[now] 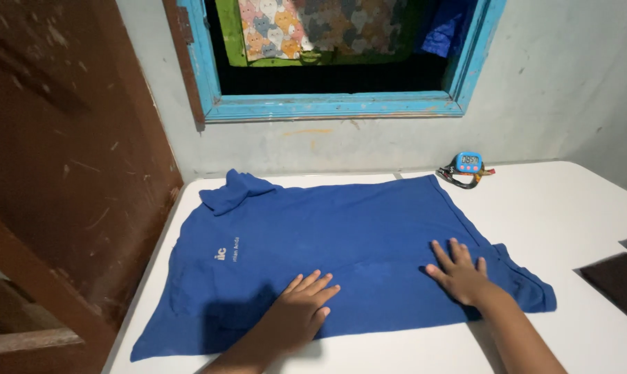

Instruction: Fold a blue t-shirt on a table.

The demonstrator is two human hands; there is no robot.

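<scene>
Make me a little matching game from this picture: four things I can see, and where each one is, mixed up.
Things:
1. left hand
2. right hand
3. small blue timer
4. dark cloth

Places:
A. far side of the white table, by the wall
B. flat on the blue shirt, near its front edge
C. right edge of the table
D. flat on the shirt, by its right end

Pairs: 1-B, 2-D, 3-A, 4-C

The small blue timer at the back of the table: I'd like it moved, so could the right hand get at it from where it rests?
Probably yes: the right hand lies flat on the blue shirt, with only shirt and bare table between it and the timer.
</scene>
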